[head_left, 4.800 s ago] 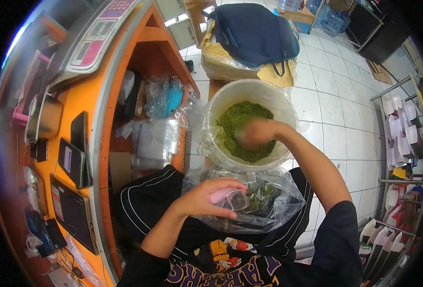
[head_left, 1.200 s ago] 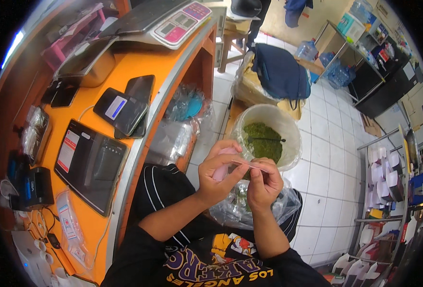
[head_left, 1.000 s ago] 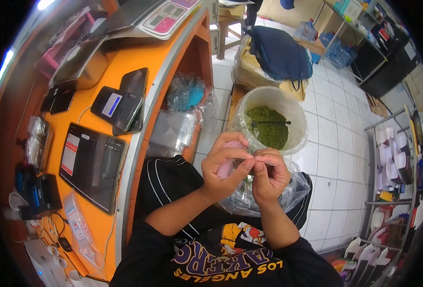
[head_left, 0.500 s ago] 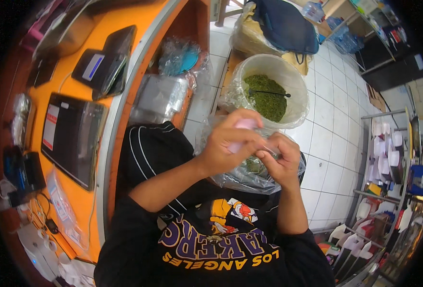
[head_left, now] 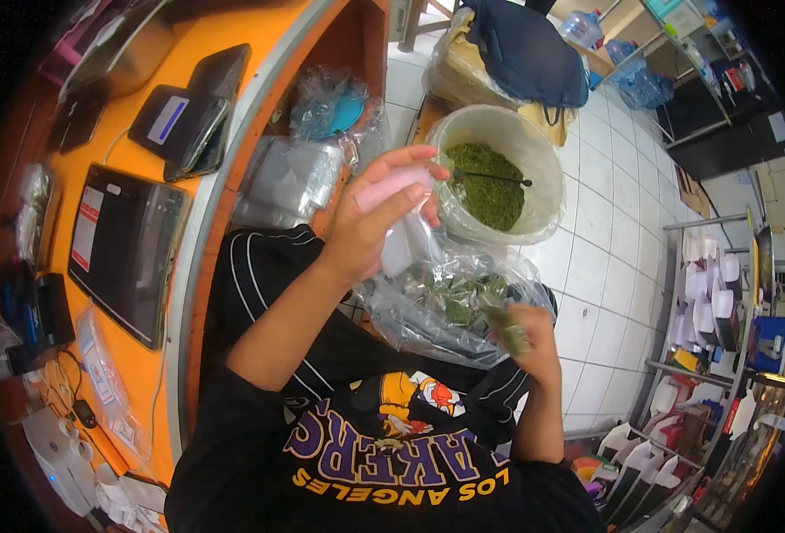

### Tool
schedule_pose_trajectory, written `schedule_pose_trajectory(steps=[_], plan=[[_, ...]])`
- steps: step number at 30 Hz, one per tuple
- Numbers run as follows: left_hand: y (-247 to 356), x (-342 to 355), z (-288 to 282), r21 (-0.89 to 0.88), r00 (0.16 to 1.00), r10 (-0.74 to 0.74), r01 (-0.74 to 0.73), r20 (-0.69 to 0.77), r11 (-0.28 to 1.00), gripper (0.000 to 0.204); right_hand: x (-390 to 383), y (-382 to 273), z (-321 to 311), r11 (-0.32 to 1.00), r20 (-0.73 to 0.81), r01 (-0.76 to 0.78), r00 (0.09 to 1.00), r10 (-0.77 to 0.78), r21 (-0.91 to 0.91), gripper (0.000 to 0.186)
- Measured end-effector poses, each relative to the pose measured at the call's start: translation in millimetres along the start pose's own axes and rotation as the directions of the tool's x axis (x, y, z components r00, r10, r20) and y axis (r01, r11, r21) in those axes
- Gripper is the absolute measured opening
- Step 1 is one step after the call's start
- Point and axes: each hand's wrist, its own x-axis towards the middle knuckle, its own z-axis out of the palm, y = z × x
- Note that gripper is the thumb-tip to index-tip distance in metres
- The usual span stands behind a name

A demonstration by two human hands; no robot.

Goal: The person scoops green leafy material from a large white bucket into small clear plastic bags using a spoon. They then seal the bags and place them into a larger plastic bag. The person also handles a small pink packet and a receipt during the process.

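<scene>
Left hand [head_left: 370,226] grips pink stack [head_left: 392,185] near bucket [head_left: 534,155] rim. Right hand [head_left: 527,330] pinches small green packet [head_left: 506,329] above clear bag [head_left: 450,302] on lap, beside orange counter [head_left: 143,133].

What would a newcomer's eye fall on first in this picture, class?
First, the white bucket of green dried leaf on the tiled floor, upper centre. Just in front of it the left hand holds up a small pink piece, while the right hand pinches a small green-filled packet over a clear plastic bag on the lap. The orange counter with dark devices curves along the left.
</scene>
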Motion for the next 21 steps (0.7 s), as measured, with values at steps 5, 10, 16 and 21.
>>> schedule_pose_trajectory(steps=[5,10,16,21], plan=[[-3,5,-6,-0.013,0.990,-0.140,0.140,-0.027,0.990,0.046,-10,46,27,0.930,-0.053,-0.265,0.957,0.287,0.255,0.025],[-10,5,-5,-0.069,0.959,-0.284,0.283,-0.010,0.957,0.046,-8,65,32,0.839,-0.142,-0.542,0.835,0.531,-0.055,0.022],[-33,-5,-1,-0.052,0.920,-0.384,0.388,0.079,0.920,0.046,12,5,23,0.831,-0.220,-0.537,0.837,0.502,-0.145,0.034],[-56,-13,16,0.054,0.902,-0.413,0.409,0.127,0.911,0.041,40,-28,52,0.896,-0.460,-0.122,0.824,0.331,0.427,0.038]])
